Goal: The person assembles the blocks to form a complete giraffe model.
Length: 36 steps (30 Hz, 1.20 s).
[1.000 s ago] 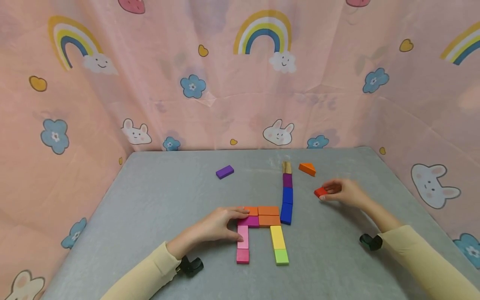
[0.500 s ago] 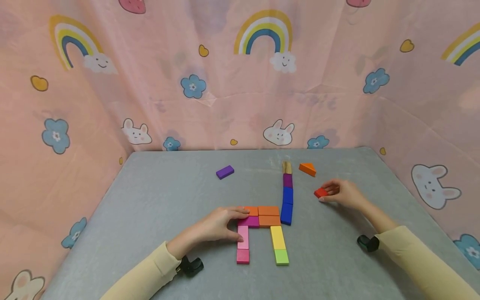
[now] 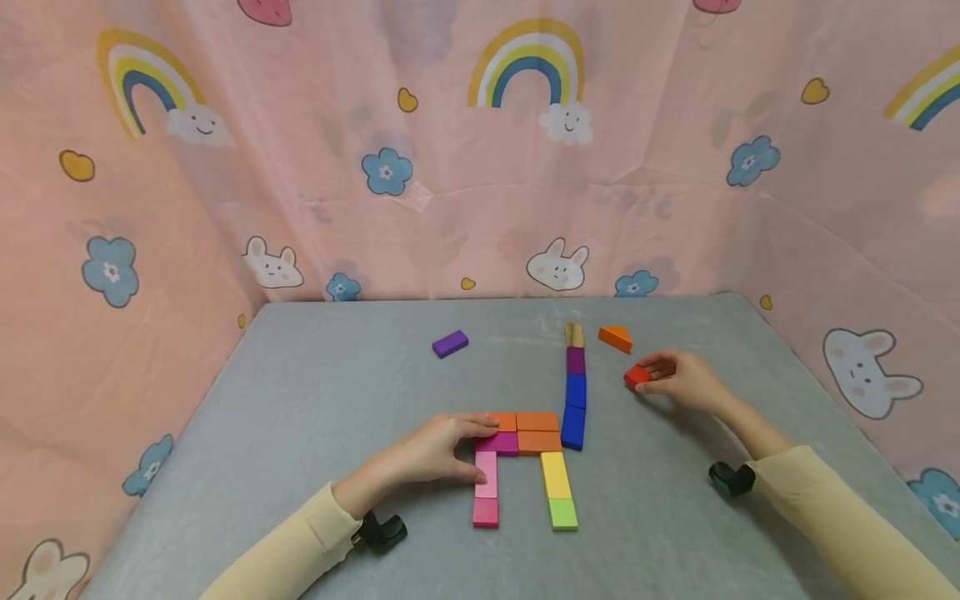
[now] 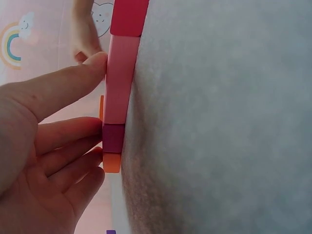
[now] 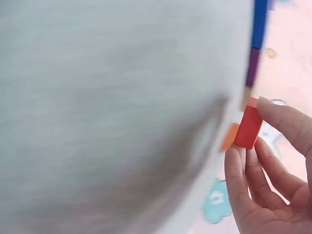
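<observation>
My right hand [image 3: 693,383] pinches a red block [image 3: 637,377] between thumb and fingertips, right of the blue blocks [image 3: 574,425]. In the right wrist view the red block [image 5: 249,126] is tilted and looks lifted off the table. My left hand [image 3: 442,450] rests at the left edge of a flat block figure. Its thumb touches the light pink block [image 4: 119,80], while its fingers lie by the magenta block [image 4: 113,137] and an orange block [image 4: 111,163]. Part of the upper-left orange block is hidden under the fingers in the head view.
A purple block [image 3: 450,343] lies alone at the back. An orange triangular block [image 3: 615,337] lies behind my right hand. A gold block [image 3: 573,335] tops the column above the plum block [image 3: 575,361]. Yellow [image 3: 556,475] and green [image 3: 563,513] blocks form the figure's right leg.
The right hand has raised the red block from the table and shifted it slightly left and away from me. The left hand and the block figure have stayed in place.
</observation>
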Available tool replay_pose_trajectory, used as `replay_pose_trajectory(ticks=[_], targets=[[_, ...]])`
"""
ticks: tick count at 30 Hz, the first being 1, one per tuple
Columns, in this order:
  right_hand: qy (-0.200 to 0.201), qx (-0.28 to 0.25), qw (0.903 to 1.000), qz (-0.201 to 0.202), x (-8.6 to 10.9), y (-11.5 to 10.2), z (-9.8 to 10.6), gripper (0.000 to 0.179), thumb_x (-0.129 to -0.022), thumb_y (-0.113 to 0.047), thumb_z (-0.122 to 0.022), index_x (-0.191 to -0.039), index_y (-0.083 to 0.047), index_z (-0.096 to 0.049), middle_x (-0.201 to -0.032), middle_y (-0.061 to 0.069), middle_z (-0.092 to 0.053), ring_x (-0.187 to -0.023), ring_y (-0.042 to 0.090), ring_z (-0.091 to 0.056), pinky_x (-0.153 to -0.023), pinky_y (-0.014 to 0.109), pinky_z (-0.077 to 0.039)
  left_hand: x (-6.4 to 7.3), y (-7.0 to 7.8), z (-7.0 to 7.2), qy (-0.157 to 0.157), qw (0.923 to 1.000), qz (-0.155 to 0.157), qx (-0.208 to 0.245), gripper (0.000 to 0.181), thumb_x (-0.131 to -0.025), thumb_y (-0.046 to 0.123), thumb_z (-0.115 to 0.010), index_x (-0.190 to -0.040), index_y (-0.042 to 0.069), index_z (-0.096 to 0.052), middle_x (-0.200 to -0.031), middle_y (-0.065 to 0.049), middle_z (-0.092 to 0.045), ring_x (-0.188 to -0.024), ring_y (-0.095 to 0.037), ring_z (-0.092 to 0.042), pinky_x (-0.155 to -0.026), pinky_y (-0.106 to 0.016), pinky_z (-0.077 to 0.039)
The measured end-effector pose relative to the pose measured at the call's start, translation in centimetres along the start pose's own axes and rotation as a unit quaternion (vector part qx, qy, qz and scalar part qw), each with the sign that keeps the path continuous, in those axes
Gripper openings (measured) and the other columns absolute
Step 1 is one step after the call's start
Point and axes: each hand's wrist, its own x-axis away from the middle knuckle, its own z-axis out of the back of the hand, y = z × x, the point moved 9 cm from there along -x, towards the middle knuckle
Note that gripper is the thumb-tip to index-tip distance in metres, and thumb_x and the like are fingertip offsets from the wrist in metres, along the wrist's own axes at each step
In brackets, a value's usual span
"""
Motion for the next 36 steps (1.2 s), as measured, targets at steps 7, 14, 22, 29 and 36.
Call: replay_pose_trajectory(ticks=[7,14,22,29,36], targets=[[0.015,0.004,0.9995,0.027,-3.5,-3.2,1.4,0.046,-0.084,-0.026,-0.072,-0.120,0.000,-0.061,-0.110,0.021,-0.067,-0.100,0.034,-0.063,-0.088,0.050,-0.050,0.0,-0.3,-0.1,-0.001,1.0000,0.006,0.001,0.062,-0.079,0.036,-0.076,-0.134,0.016,-0.056,-0.143,0.006,-0.048,-0.136,-0.015,-0.040,-0.110,-0.038,-0.036],[-0.008,0.011,0.9999,0.005,-7.5,-4.0,1.0,0.046,-0.088,-0.025,-0.068,-0.126,-0.002,-0.058,-0.122,0.022,-0.061,-0.109,0.036,-0.057,-0.092,0.049,-0.049,-0.1,-0.3,-0.1,-0.001,1.0000,0.001,-0.001,0.062,-0.079,0.035,-0.076,-0.134,0.016,-0.056,-0.143,0.005,-0.049,-0.136,-0.015,-0.040,-0.110,-0.036,-0.036],[-0.024,0.022,0.9995,-0.002,-10.8,-4.2,0.3,0.040,-0.090,-0.012,-0.061,-0.128,0.001,-0.056,-0.124,0.025,-0.059,-0.113,0.039,-0.055,-0.097,0.052,-0.044,-0.1,-0.1,0.0,0.006,0.9999,-0.011,-0.007,0.061,-0.079,0.034,-0.076,-0.133,0.014,-0.057,-0.141,0.003,-0.050,-0.135,-0.017,-0.041,-0.110,-0.037,-0.037],[-0.035,0.007,0.9993,-0.008,-12.5,-4.0,-0.3,0.040,-0.091,-0.008,-0.059,-0.129,0.004,-0.054,-0.127,0.028,-0.056,-0.116,0.042,-0.052,-0.096,0.050,-0.046,-0.1,-0.1,0.0,0.004,0.9999,-0.012,-0.011,0.062,-0.078,0.035,-0.077,-0.133,0.013,-0.057,-0.142,0.004,-0.050,-0.136,-0.016,-0.041,-0.110,-0.036,-0.036],[-0.051,0.003,0.9987,-0.002,-13.7,-4.1,-1.1,0.039,-0.091,-0.006,-0.059,-0.128,0.004,-0.055,-0.129,0.029,-0.054,-0.121,0.044,-0.049,-0.097,0.051,-0.045,0.0,-0.2,0.0,0.006,0.9999,-0.010,-0.008,0.062,-0.078,0.035,-0.077,-0.132,0.013,-0.057,-0.141,0.003,-0.050,-0.136,-0.017,-0.041,-0.110,-0.036,-0.036]])
